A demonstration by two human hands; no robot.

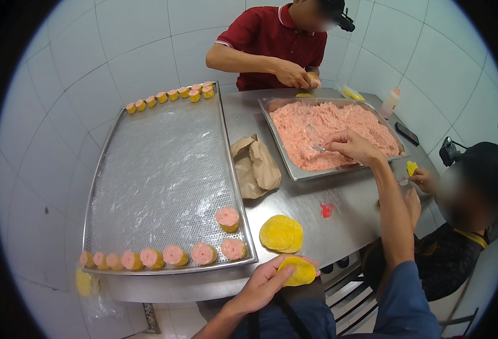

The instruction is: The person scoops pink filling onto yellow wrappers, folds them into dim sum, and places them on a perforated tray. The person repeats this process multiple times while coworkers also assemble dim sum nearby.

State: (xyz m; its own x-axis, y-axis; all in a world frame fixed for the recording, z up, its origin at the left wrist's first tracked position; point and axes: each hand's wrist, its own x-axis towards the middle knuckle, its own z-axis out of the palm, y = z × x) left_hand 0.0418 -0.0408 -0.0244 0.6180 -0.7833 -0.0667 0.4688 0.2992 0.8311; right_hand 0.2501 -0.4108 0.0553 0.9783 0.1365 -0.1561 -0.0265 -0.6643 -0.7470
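Observation:
Across the fingers of my left hand (266, 283) lies a thin round yellow dumpling wrapper (301, 272), with the thumb resting on its edge. A stack of similar yellow wrappers (278, 233) sits on the table just beyond that hand. My right hand (352, 147) is over the steel pan (302, 175) of pink minced filling (317, 121). It grips a small metal utensil (318, 149) whose tip is at the filling; most of its handle is hidden by the fingers. Filled yellow dumplings with pink tops (175, 255) line the near and far ends of the perforated tray (158, 181).
A crumpled brown paper bag (256, 168) stands between tray and pan. A red smear (327, 210) marks the steel table (305, 198). A bottle (392, 103) and a phone (407, 134) lie beyond the pan. Two people work nearby, one across (271, 45), one right (458, 254).

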